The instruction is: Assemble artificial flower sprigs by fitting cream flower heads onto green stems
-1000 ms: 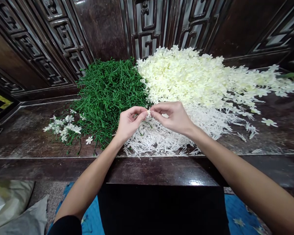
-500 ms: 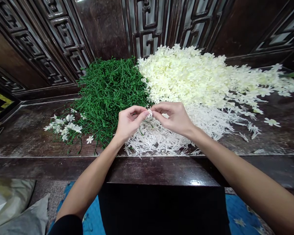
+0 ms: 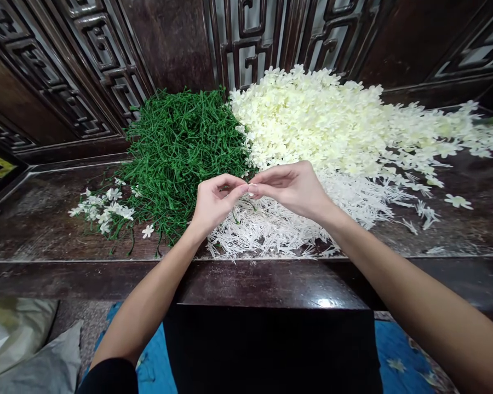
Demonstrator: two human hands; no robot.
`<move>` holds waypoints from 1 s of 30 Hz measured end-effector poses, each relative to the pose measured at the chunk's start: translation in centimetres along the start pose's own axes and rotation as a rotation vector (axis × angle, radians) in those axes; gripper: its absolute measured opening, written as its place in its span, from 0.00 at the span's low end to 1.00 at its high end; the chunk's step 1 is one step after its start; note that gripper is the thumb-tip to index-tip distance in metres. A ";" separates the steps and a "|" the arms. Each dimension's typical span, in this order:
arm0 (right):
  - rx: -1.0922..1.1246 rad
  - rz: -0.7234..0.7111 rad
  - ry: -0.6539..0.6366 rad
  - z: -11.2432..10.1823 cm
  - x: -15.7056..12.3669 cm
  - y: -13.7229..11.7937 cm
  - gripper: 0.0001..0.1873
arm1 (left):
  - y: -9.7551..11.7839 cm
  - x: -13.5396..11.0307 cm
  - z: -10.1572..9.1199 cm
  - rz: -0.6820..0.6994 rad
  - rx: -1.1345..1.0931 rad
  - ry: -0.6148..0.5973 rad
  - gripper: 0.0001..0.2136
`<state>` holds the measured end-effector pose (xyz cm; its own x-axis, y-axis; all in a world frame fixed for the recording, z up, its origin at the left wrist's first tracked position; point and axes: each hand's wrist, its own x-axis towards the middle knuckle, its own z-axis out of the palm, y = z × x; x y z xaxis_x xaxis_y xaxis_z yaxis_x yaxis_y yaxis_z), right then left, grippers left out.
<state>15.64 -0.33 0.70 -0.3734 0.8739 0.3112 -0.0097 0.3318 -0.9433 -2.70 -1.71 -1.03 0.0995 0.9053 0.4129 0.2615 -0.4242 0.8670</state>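
Observation:
Thumb and fingers of my left hand are pinched together, meeting the pinched fingertips of my right hand. Between them is a small white artificial flower, mostly covered by the fingers. A thin green stem curves just below the fingertips; whether it joins the flower I cannot tell. Under my hands lies a heap of thin white plastic sprigs. The pile of green plastic stems is beside my left hand, and cream flower heads are heaped behind my right hand.
Several assembled white flowers with green stems lie at the left on the dark wooden bench. A carved wooden backrest rises behind the piles. Pale sacks and blue cloth are on the floor.
My right hand's fingers have shifted slightly and now cover more of the white flower. The view has moved a little; the piles look the same.

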 end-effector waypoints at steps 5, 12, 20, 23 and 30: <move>-0.063 -0.025 -0.034 -0.4 0.0 -0.2 0.07 | -0.1 -0.1 0.2 0.015 0.005 -0.024 0.07; -0.202 -0.008 0.060 -1.6 0.3 -0.8 0.00 | -0.5 0.0 -0.6 0.199 0.414 -0.343 0.04; -0.276 -0.023 0.118 -2.2 0.5 -1.1 0.03 | -1.4 -0.5 -0.3 0.239 0.715 -0.515 0.06; -0.282 -0.011 0.103 -2.2 0.5 -0.9 0.03 | -1.2 -0.2 -0.5 0.261 0.643 -0.386 0.05; -0.286 0.018 0.025 -1.8 0.2 -0.2 0.04 | -0.4 0.1 -0.8 0.170 0.487 -0.122 0.05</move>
<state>17.21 0.44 1.16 -0.3479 0.8879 0.3009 0.2604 0.3998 -0.8788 -3.59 -1.48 -1.10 0.2828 0.8329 0.4757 0.6444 -0.5324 0.5489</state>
